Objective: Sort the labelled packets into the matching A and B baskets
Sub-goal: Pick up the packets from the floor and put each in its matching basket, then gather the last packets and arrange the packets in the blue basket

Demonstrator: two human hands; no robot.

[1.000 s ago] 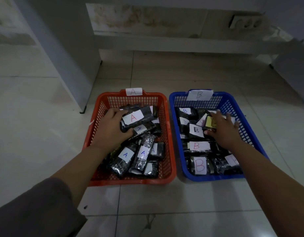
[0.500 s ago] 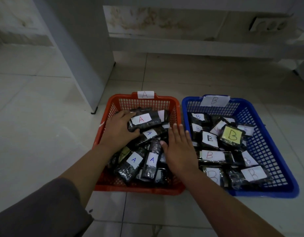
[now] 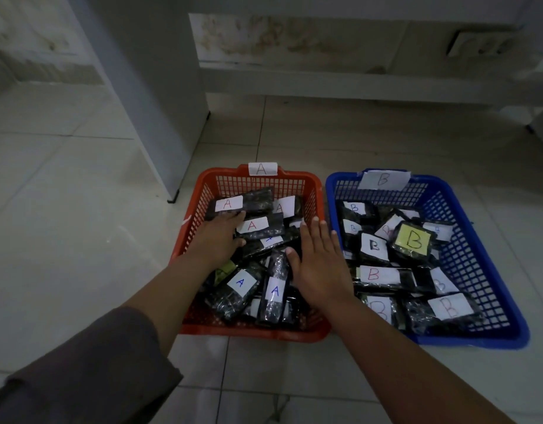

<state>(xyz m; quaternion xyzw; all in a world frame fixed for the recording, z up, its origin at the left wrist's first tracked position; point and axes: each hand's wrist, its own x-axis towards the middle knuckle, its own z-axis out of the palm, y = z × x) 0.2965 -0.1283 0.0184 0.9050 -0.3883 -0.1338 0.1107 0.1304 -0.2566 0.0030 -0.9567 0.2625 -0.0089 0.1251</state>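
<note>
Red plastic mesh at ten o'clock, blue at two: the orange-red basket (image 3: pixel 313 206), tagged A, and the blue basket (image 3: pixel 465 246), tagged B, sit side by side, touching or nearly so, on the pale floor tiles (image 3: pixel 65 240). Every label I can read in the first says A, every one in the second says B, including the yellow-labelled B packet (image 3: pixel 412 240) lying on top near that basket's middle. No packet lies loose on the tiles within view, so I judge the sorting nearly or fully done; what seems left is a tidy and a check. One greenish label (image 3: pixel 224 268) peeks out just below my left wrist and is too dark to read, so it may be a stray.

My left hand (image 3: pixel 218 237) reaches into the A basket toward eleven o'clock, palm down, fingertips resting on the top A packet (image 3: pixel 242 203) at the far end; the fingers look only slightly bent and I see nothing gripped. My right hand (image 3: pixel 320 264) lies flat with fingers straight, spread over the A packets at the basket's three o'clock side, close to its rim, pressing or hovering, holding nothing.
</note>
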